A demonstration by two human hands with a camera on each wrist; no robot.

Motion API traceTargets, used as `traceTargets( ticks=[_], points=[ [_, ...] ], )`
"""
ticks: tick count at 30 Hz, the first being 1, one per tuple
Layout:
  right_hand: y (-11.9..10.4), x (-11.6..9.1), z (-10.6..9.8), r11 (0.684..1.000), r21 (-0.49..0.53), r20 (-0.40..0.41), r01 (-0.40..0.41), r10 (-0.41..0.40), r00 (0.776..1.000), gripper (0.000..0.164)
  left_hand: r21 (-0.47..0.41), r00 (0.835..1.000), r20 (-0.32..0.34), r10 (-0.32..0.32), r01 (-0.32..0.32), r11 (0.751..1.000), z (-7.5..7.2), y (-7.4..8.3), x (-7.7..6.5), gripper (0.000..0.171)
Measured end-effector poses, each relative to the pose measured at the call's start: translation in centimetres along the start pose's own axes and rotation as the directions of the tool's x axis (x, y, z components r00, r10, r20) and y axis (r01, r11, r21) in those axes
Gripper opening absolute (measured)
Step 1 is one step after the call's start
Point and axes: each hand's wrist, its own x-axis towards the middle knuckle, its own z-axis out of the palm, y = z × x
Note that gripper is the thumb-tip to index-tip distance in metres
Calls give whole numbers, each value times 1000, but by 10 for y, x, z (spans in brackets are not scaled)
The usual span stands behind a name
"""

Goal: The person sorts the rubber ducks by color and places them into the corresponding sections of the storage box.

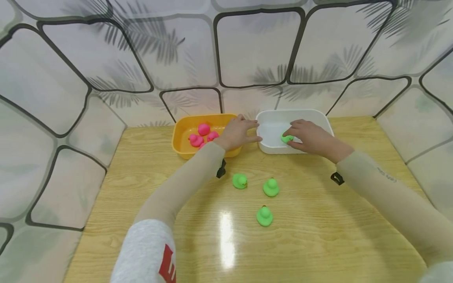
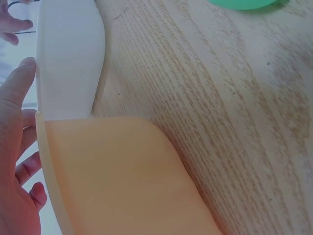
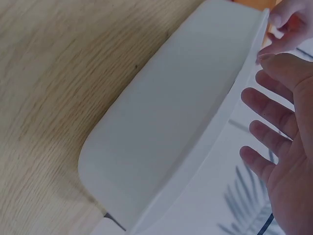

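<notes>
My right hand (image 1: 307, 136) is over the white bin (image 1: 272, 150), with its fingers loosely bent and spread. Between the thumb and fingers, a green rubber duck (image 1: 287, 138) shows inside the bin. No duck appears within the right hand (image 3: 293, 122) in the right wrist view, where the bin's wall (image 3: 166, 93) hides the inside. My left hand (image 1: 238, 133) reaches across the yellow bin (image 1: 182, 147), its fingers extended to the white bin's left edge. In the left wrist view, the left thumb (image 2: 22, 81) is right at the white rim.
Several pink rubber ducks (image 1: 203, 129) lie in the yellow bin. On the wooden table (image 1: 318, 236) in front of the bins are three more green ducks: one at left (image 1: 240, 181), one farther right (image 1: 271, 187), one nearer (image 1: 264, 216). A patterned curtain (image 1: 247, 51) stands behind.
</notes>
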Motion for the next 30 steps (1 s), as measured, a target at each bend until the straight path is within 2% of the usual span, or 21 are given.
traceTargets(
  ticks=[10, 16, 23, 30],
  points=[
    [-23, -2, 10, 992, -22, -60, 125, -126, 990, 25, 8, 1000, 4, -10, 10, 1000, -2, 2, 0, 63],
    [-34, -1, 15, 985, -38, -57, 170, -172, 983, 29, 4, 1000, -4, -3, 3, 1000, -2, 2, -1, 62],
    [-46, 1, 21, 968, -52, -79, 245, -248, 965, 32, 8, 1000, -6, 2, -2, 1000, -2, 1, -1, 62],
    [-57, 1, 28, 963, -48, -78, 265, -268, 960, 34, 3, 1000, -3, 0, 0, 1000, -2, 1, -1, 63]
  ],
)
